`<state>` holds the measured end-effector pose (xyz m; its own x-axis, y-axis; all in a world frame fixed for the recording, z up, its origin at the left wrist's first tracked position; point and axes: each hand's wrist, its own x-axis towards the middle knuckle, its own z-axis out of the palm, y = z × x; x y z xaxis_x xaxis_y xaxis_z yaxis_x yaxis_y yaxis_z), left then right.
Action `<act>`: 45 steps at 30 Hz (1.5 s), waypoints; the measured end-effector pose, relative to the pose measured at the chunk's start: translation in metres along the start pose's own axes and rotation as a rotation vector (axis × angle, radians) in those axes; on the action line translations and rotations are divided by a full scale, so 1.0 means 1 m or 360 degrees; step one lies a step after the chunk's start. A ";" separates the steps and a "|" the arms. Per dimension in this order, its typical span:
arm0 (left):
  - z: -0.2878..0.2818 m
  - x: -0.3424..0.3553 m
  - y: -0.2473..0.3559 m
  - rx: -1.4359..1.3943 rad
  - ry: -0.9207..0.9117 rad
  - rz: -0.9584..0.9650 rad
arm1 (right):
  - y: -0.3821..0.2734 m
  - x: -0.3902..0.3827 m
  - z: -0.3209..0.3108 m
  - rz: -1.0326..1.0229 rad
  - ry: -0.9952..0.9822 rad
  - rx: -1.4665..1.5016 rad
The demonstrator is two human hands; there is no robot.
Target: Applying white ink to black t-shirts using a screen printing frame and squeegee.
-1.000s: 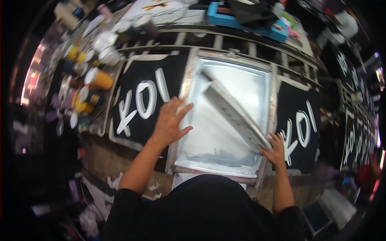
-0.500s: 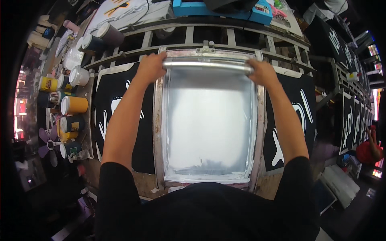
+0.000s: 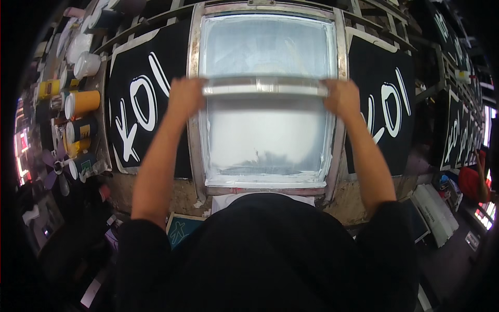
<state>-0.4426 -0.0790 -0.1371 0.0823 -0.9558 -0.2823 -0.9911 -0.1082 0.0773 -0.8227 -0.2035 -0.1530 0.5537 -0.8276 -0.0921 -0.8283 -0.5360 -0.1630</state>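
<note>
Both of my hands grip a long metal squeegee (image 3: 264,87) that spans a framed printing screen (image 3: 195,57). My left hand (image 3: 186,97) is wrapped round its left end, and my right hand (image 3: 342,97) holds the right end; both are a little blurred. White ink (image 3: 265,132) covers the mesh on my side of the squeegee, thinner and greyish along the near edge. Beyond the squeegee the mesh (image 3: 265,44) looks pale blue-grey, with white streaks near its border. What lies under the screen is hidden. Black fabric panels with white brush lettering flank it, one left (image 3: 145,99) and one right (image 3: 382,104).
Ink tubs, among them an orange one (image 3: 83,104) and a white one (image 3: 87,65), line the left side near a purple fan (image 3: 56,166). Metal rails (image 3: 384,31) run behind the screen. More printed panels (image 3: 452,130) and a person in red (image 3: 473,182) are at the far right.
My hands have drawn the squeegee from the screen's far end toward me, to about its middle. The view has tipped down, so the screen and panels appear higher.
</note>
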 end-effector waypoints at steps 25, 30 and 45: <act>-0.060 0.157 -0.032 0.0009 0.0210 -0.0060 | 0.038 0.175 -0.036 0.0173 -0.0155 -0.0116; -0.046 0.128 -0.027 0.0038 0.0129 -0.0046 | 0.024 0.137 -0.029 0.0166 -0.0088 -0.0066; 0.056 -0.236 0.048 -0.0276 -0.0211 0.0098 | -0.063 -0.243 0.004 0.0080 -0.0501 0.0339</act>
<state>-0.5158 0.1567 -0.1207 -0.0033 -0.9190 -0.3943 -0.9602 -0.1073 0.2580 -0.9048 0.0318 -0.1245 0.5392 -0.7428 -0.3968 -0.8372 -0.4219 -0.3479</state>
